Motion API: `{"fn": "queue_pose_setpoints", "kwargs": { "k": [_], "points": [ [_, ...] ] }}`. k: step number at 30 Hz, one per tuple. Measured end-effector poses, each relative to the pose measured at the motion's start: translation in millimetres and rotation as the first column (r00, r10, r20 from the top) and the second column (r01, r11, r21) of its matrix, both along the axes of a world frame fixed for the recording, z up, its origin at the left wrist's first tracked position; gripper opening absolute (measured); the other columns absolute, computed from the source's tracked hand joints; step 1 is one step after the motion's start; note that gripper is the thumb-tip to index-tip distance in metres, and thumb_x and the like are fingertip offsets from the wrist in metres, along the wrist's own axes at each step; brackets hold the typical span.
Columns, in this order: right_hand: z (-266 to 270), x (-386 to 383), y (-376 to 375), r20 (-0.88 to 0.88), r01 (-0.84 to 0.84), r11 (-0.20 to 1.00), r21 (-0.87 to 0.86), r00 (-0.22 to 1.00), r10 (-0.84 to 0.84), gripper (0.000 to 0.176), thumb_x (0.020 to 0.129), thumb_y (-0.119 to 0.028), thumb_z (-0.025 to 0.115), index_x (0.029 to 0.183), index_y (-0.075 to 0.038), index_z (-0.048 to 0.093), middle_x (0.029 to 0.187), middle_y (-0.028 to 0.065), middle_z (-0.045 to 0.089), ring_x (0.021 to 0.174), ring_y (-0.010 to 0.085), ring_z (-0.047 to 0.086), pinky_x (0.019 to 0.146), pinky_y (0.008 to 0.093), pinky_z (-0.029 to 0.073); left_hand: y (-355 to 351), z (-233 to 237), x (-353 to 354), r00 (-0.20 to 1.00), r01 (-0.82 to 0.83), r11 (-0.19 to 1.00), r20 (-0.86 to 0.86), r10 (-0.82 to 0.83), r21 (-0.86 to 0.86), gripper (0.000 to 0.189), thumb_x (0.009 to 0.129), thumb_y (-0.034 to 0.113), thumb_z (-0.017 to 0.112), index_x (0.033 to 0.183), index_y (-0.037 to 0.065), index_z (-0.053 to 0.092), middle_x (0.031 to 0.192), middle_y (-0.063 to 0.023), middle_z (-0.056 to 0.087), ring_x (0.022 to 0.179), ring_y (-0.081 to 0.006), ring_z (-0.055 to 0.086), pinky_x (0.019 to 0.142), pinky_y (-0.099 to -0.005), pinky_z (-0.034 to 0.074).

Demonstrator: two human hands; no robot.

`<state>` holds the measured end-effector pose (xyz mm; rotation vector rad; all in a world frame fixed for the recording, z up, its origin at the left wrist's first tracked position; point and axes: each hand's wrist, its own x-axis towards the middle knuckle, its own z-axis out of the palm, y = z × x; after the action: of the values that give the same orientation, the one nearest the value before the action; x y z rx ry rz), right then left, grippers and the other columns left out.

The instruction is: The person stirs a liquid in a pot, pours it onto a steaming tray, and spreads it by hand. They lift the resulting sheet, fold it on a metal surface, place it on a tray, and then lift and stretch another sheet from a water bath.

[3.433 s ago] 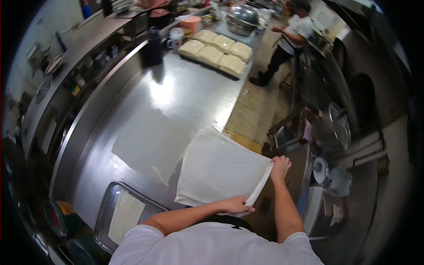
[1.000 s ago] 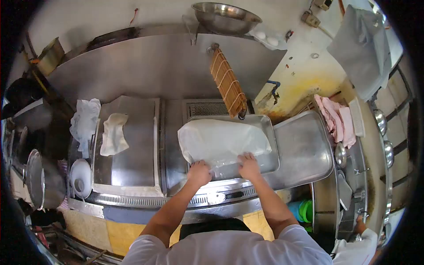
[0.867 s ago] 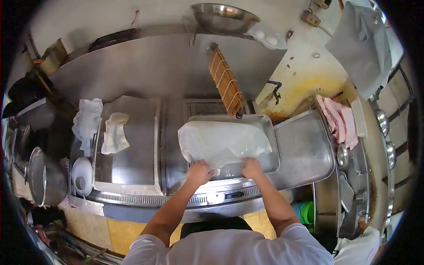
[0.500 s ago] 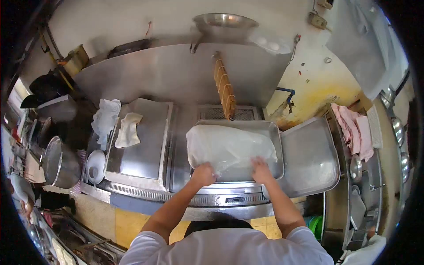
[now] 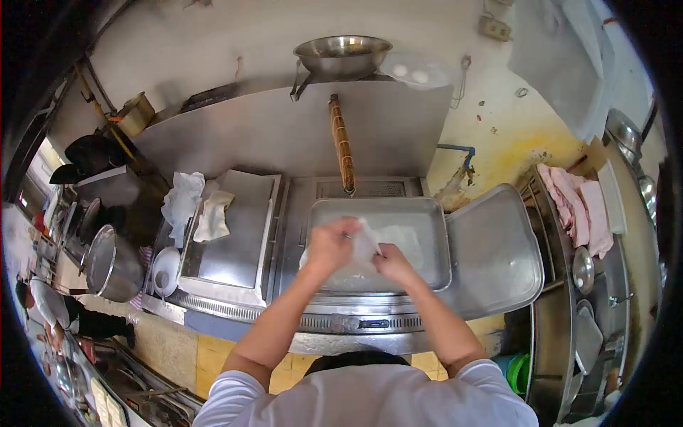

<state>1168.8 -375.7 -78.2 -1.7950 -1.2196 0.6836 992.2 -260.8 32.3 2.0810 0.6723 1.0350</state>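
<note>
My left hand [image 5: 329, 246] is closed on a bunched white translucent sheet [image 5: 365, 244], raised above the left half of a shallow metal tray [image 5: 444, 249]. Close beside it, my right hand [image 5: 393, 263] has its fingers pressed together on the right edge of the same sheet. Part of the sheet hangs down between and behind my hands. The tray's bottom shows a pale, wet-looking patch at its middle. Upright behind the tray stands a rolled bamboo mat [image 5: 341, 146].
Left of the tray lies a metal lid [image 5: 235, 249] with a folded white cloth [image 5: 213, 216]. A second tray [image 5: 496, 249] leans at the right. Pink cloths [image 5: 567, 203] hang farther right. A steel bowl [image 5: 343, 57] sits above. At the far left is another person [image 5: 51, 302].
The sheet, spread over the tray before, is now gathered up between my hands. Both hands have risen and come close together, uncovering the tray's bottom.
</note>
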Motion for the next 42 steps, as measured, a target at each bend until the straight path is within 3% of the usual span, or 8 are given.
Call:
{"fn": "queue_pose_setpoints", "kwargs": {
  "k": [6,12,19,26,33,38,40,42],
  "points": [
    [-28,90,-34,0.201,0.087,0.898,-0.431,0.980,0.001,0.025,0.084,-0.005,0.058,0.103,0.002,0.073,0.102,0.0261,0.074,0.094,0.0347,0.073,0.082,0.0434,0.054,26,-6,-32,0.980,-0.199,0.976,-0.008,0.199,-0.086,0.010,0.092,0.011,0.071,0.098,0.004,0.075,0.086,-0.0135,0.073,0.074,-0.0202,0.068,0.068,-0.0349,0.053],
    [51,-30,42,-0.317,-0.114,0.952,0.283,0.926,0.205,0.027,0.083,-0.005,0.065,0.108,0.001,0.072,0.106,0.0174,0.076,0.093,0.0245,0.071,0.081,0.0391,0.055,-15,8,2,0.998,0.018,1.000,-0.057,-0.018,0.000,0.009,0.093,0.012,0.074,0.098,0.005,0.074,0.084,-0.0162,0.073,0.070,-0.0264,0.068,0.067,-0.0371,0.055],
    [-15,70,-35,0.232,0.119,0.910,-0.398,0.972,-0.026,0.032,0.084,-0.010,0.060,0.111,0.004,0.072,0.097,0.0230,0.075,0.093,0.0307,0.073,0.080,0.0433,0.055,40,49,-57,0.949,-0.273,0.960,0.147,0.278,-0.059,0.010,0.091,-0.003,0.064,0.098,0.000,0.071,0.085,-0.0100,0.073,0.082,-0.0159,0.067,0.074,-0.0310,0.053],
    [76,-34,41,-0.241,-0.068,0.966,0.249,0.962,0.130,0.030,0.088,-0.012,0.059,0.113,0.000,0.070,0.107,0.0272,0.071,0.099,0.0436,0.068,0.088,0.0459,0.054,-2,11,-4,1.000,-0.021,0.987,-0.019,0.025,0.159,0.026,0.081,-0.010,0.061,0.099,0.003,0.074,0.099,-0.0144,0.076,0.092,-0.0262,0.074,0.083,-0.0362,0.058],
    [-68,94,-33,0.405,0.172,0.900,-0.401,0.914,0.006,0.032,0.089,-0.018,0.064,0.115,-0.003,0.073,0.113,0.0274,0.071,0.107,0.0423,0.068,0.091,0.0485,0.054,70,47,-70,0.937,-0.329,0.944,0.132,0.323,0.024,0.029,0.077,-0.015,0.061,0.100,0.000,0.073,0.099,-0.0115,0.076,0.094,-0.0189,0.072,0.083,-0.0320,0.056],
    [27,11,16,0.294,-0.013,0.968,0.252,0.954,-0.064,0.037,0.087,-0.015,0.069,0.120,0.001,0.071,0.114,0.0248,0.072,0.106,0.0396,0.070,0.096,0.0438,0.055,17,-10,-17,0.998,-0.019,0.992,-0.051,0.026,0.127,0.037,0.074,-0.015,0.059,0.102,0.004,0.073,0.107,-0.0131,0.076,0.101,-0.0254,0.074,0.089,-0.0361,0.058],
    [105,-47,31,-0.183,-0.002,0.996,0.091,0.983,0.019,0.034,0.085,-0.005,0.059,0.117,0.002,0.070,0.104,0.0233,0.074,0.103,0.0368,0.071,0.088,0.0456,0.055,9,-10,-7,0.997,0.067,0.982,-0.047,-0.059,0.174,0.041,0.072,-0.015,0.056,0.103,0.005,0.073,0.108,-0.0135,0.076,0.102,-0.0271,0.074,0.090,-0.0365,0.058],
    [2,-25,37,0.005,0.030,0.998,0.064,1.000,-0.030,0.030,0.086,-0.005,0.058,0.114,0.002,0.070,0.103,0.0238,0.074,0.099,0.0388,0.071,0.085,0.0463,0.054,21,13,-19,0.996,0.084,0.973,-0.054,-0.074,0.214,0.042,0.072,-0.015,0.056,0.104,0.005,0.073,0.108,-0.0133,0.076,0.101,-0.0276,0.074,0.089,-0.0364,0.058]
  ]
}}
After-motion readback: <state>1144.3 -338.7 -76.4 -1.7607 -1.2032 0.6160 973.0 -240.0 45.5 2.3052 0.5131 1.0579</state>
